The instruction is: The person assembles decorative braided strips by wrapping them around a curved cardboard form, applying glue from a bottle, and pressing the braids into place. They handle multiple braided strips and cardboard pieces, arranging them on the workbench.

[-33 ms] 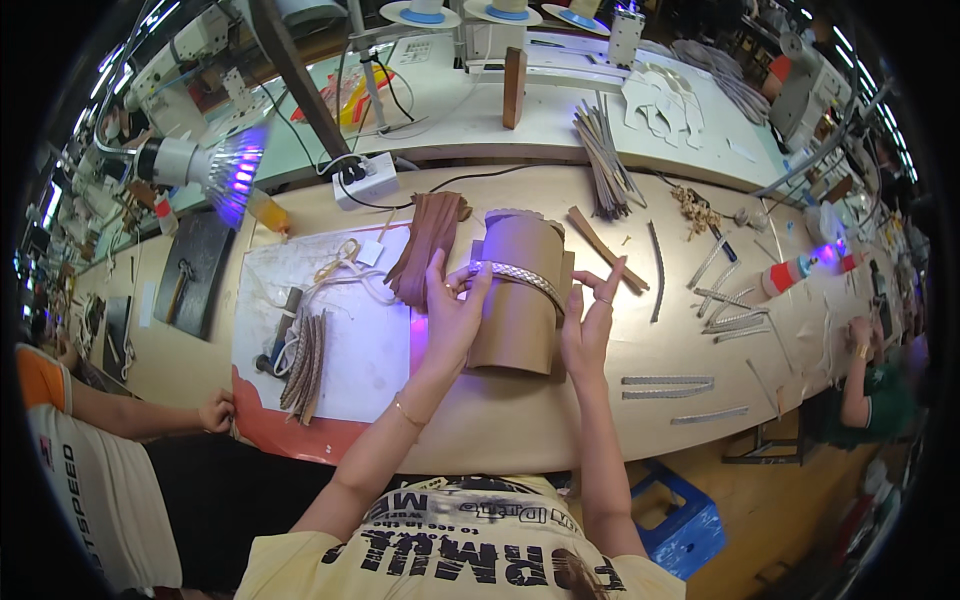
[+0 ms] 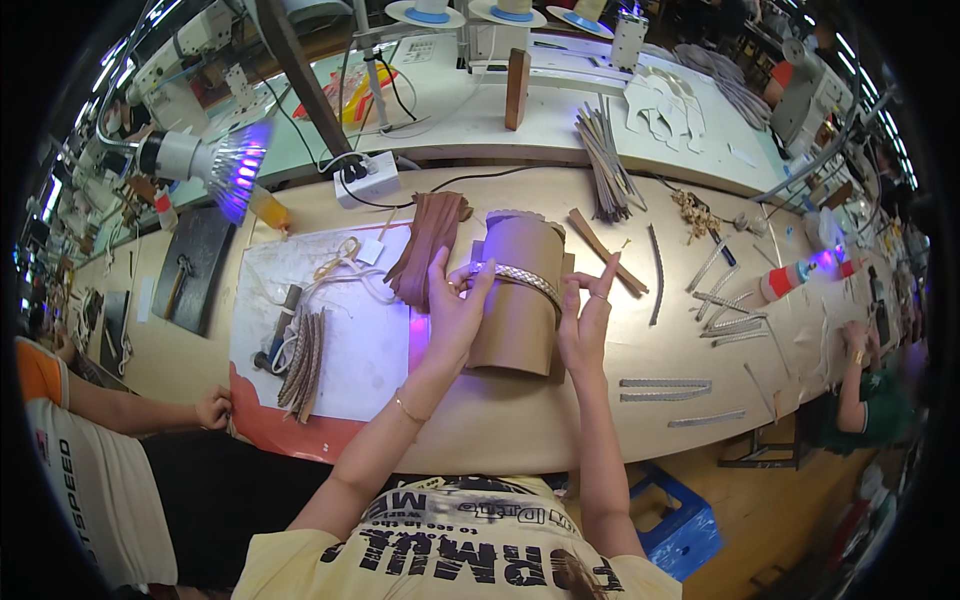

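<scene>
A tan cardboard cylinder (image 2: pixel 515 335) lies on the bench in front of me, with a shiny silver-white braided strip (image 2: pixel 520 273) wrapped across it. At the cylinder's left side, my left hand (image 2: pixel 457 310) is closed, pinching the strip between thumb and fingers. My right hand (image 2: pixel 585 325) is at the cylinder's right side, fingers raised and apart. Its thumb is beside the place where the strip bends out of sight round the edge. The strip's far side is hidden behind the cylinder.
Brown leather strips (image 2: pixel 432 240) lie left of the cylinder, near a white sheet (image 2: pixel 360 370) with a cord bundle (image 2: pixel 305 365). Silver braided pieces (image 2: pixel 665 384) lie to the right. A lit lamp (image 2: pixel 215 170) hangs at left. A co-worker's hand (image 2: pixel 214 408) rests on the bench's left.
My right hand's raised fingers have shifted slightly up and toward each other. My left hand keeps its pinch on the braided strip, and the cylinder stays in place.
</scene>
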